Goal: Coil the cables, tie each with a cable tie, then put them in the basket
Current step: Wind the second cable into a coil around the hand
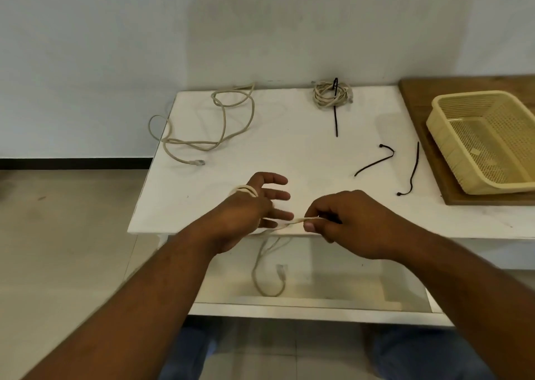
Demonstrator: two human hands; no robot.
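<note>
1. Head view: the cable point(246, 190) is looped round the left hand point(254, 206) and runs across to the right hand point(347, 223) just beside it. Its plug end dangles below the table's near edge.
2. A white table point(275, 148) stands against a pale wall on a tiled floor point(72, 220). A loose cable point(223, 119) lies far left and a tied coil point(330, 95) at the back. Two black cable ties point(373, 163) lie near the basket point(451, 148), which sits on a wooden board point(417, 95) at the right.
3. The left hand's fingers are straight and spread, carrying the loops. The right hand's thumb and fingers pinch the cable.
</note>
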